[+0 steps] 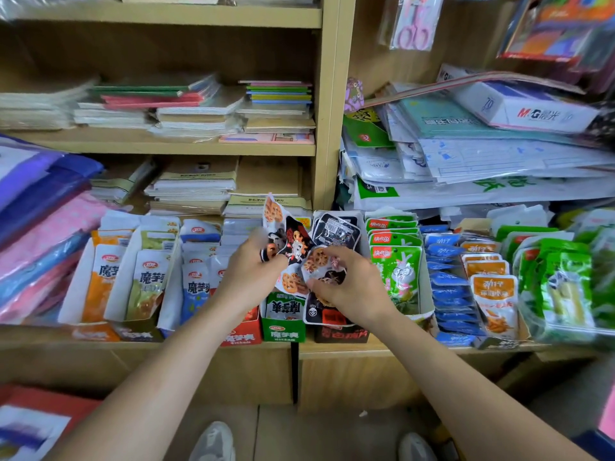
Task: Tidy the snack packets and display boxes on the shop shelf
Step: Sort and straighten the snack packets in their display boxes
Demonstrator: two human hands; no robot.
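Note:
A row of open display boxes full of snack packets lines the low shelf (199, 347). Both hands are over the middle of that row. My left hand (251, 271) grips a fanned bunch of black-and-white lotus-root snack packets (293, 244) from the left. My right hand (346, 281) pinches more of the same packets from the right, above a black display box (339, 332). A green box (283, 327) and a red box (243, 334) stand just below the hands. The lower packets are partly hidden by my fingers.
Orange, olive and blue packet boxes (139, 284) fill the left of the row; green packets (396, 261), blue and orange packets (472, 284) and loose green bags (562, 287) fill the right. Notebooks (199, 104) and paper stacks sit on shelves above. Plastic bags (40, 211) bulge at left.

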